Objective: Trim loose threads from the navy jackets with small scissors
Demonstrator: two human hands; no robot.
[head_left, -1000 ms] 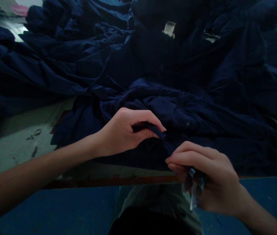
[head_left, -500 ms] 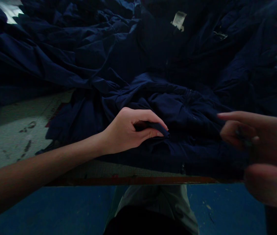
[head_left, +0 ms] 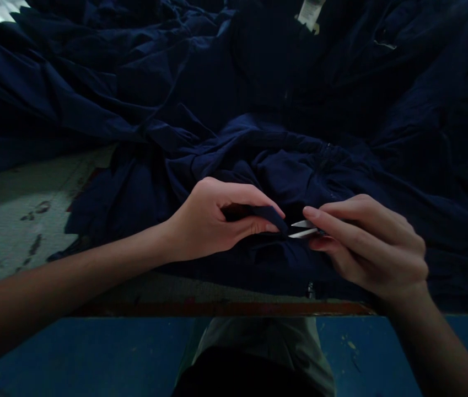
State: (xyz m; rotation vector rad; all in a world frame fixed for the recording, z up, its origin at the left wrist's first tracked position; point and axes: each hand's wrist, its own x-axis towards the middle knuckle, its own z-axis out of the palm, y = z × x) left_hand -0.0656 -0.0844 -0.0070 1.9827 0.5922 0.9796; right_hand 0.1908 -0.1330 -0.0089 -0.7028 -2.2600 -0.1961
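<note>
A crumpled dark navy garment [head_left: 300,176] lies at the near edge of the table. My left hand [head_left: 213,220] pinches a folded edge of this garment between thumb and fingers. My right hand [head_left: 370,242] is closed around small thread snips [head_left: 304,229]. Their two pale blades stick out to the left and point at the fabric tip held by my left hand, almost touching it.
Several more navy garments [head_left: 93,88] are heaped across the back and sides of the table, one with a white label [head_left: 310,11]. Bare stained tabletop [head_left: 19,220] shows at the left. The table's front edge [head_left: 225,307] runs below my hands, above a blue floor.
My right hand swung out to the right and came back to the pinched fabric, now with the snips' blades pointing at it. My left hand kept its grip. The view tilted slightly down.
</note>
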